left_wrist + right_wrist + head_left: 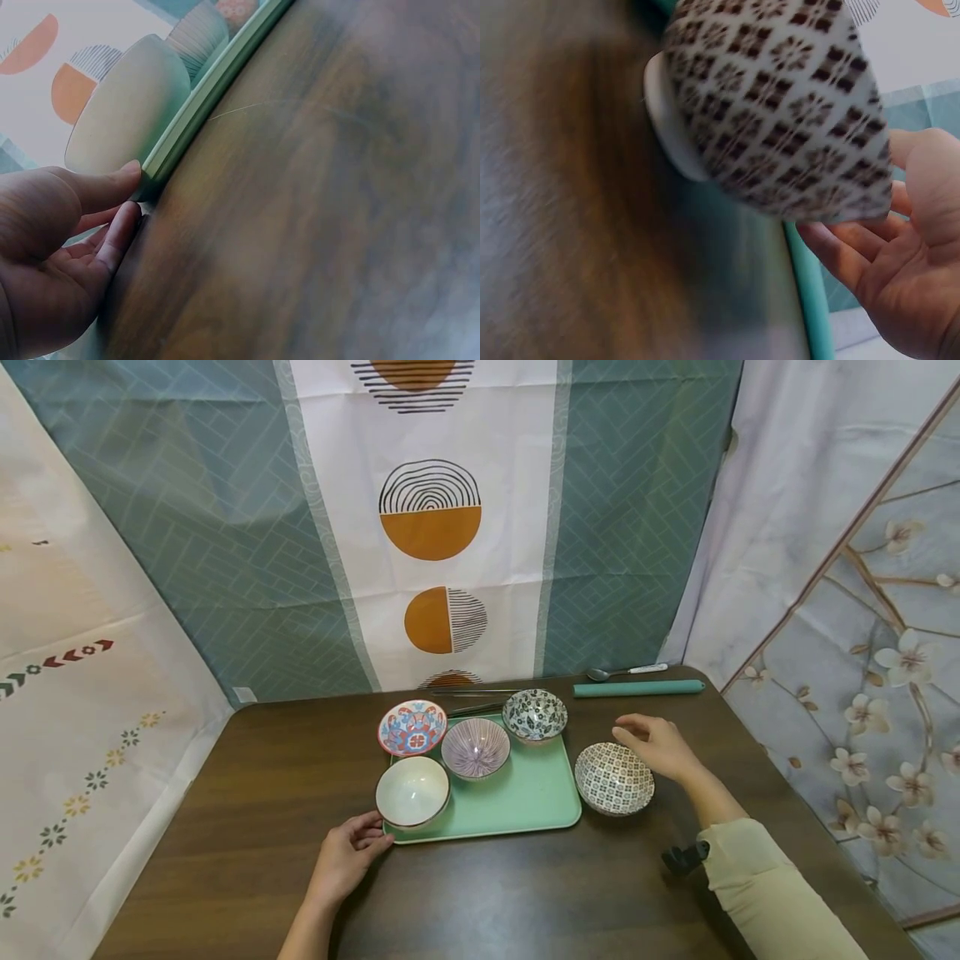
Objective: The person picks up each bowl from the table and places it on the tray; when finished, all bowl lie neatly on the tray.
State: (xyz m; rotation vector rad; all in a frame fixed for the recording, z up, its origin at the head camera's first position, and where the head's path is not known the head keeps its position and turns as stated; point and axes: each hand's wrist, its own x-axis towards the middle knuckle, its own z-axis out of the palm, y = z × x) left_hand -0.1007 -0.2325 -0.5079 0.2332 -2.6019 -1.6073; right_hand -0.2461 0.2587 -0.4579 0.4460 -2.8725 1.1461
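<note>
My left hand (349, 858) holds the front left corner of a mint-green tray (517, 806), thumb on its rim and fingers at its outer side in the left wrist view. A plain white bowl (411, 791) sits by that corner. Farther back on the tray are a purple-striped bowl (476, 748) and a black-and-white leaf-patterned bowl (535, 716). At the tray's back left is a red-and-blue patterned bowl (412, 728). My right hand (656, 745) hovers at the far right rim of a brown-and-white patterned bowl (772, 112), fingers loosely bent; whether it touches the rim is unclear.
Behind the tray lie dark thin sticks (476, 710) and a metal rod (476, 692). A teal cylinder (637, 688) and a spoon (626, 672) lie along the table's back edge. Patterned cloths (637, 527) hang around the wooden table (277, 777).
</note>
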